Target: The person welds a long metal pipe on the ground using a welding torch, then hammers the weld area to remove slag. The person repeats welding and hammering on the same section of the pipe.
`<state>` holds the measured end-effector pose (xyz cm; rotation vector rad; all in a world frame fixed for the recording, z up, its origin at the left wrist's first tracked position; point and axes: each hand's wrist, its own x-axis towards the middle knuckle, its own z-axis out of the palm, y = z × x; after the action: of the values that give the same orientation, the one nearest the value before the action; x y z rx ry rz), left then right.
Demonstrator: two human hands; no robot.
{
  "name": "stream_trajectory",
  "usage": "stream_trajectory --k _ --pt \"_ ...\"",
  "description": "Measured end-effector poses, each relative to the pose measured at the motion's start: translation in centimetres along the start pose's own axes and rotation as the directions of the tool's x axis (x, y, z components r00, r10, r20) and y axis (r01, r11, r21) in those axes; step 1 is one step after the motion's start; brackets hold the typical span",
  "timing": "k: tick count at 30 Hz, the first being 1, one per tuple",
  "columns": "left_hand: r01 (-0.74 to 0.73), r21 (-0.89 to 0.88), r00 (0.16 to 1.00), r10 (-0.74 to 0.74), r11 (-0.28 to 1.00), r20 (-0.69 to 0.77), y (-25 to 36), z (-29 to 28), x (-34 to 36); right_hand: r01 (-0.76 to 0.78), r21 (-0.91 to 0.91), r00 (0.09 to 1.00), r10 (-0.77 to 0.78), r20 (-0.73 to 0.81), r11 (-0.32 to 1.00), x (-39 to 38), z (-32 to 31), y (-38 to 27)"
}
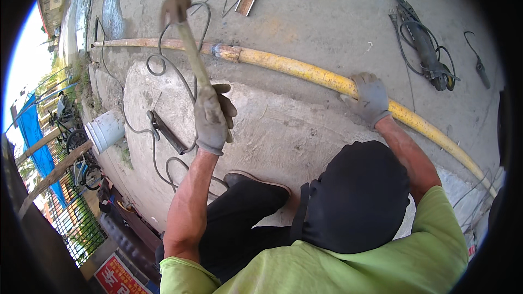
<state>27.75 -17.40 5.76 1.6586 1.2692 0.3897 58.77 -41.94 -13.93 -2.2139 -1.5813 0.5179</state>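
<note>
We see our left hand [211,117], in a grey glove, with its fingers closed around the wooden handle of a hammer [188,38]; the head of the hammer is raised toward the far side, above the concrete slab [283,130]. Our right hand [371,98], also gloved, rests on the long yellow pipe [305,69], with the fingers curled over it. The pipe runs from the far left to the near right, along the far edge of the slab.

At the near left, low in the view, a red rectangular sign [117,277] with light characters lies tilted beside a dark fence [76,223]. A white bucket [105,129] stands at the left edge of the slab (close to a blue sheet [35,141]).

On the slab, a dark tool [166,132] with a thin cable lies left of the hammer hand. On the far right floor an angle grinder [427,54] lies with its cord, well apart from the pipe. A small metal plate [247,1] lies on the far side. The floor between the pipe and the grinder is open.
</note>
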Motion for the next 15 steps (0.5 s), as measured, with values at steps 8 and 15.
stream_trajectory --k 8,15 --pt "0.361 -0.159 0.932 -0.348 0.919 0.101 3.6 -0.9 2.2 -0.054 -0.024 0.998 0.053 -0.027 0.998 -0.8 0.1 0.6" --pt "0.431 -0.147 0.902 -0.425 0.89 0.074 -0.9 -3.1 -0.6 -0.001 0.068 0.997 0.007 -0.08 0.998 -0.9 0.2 0.9"
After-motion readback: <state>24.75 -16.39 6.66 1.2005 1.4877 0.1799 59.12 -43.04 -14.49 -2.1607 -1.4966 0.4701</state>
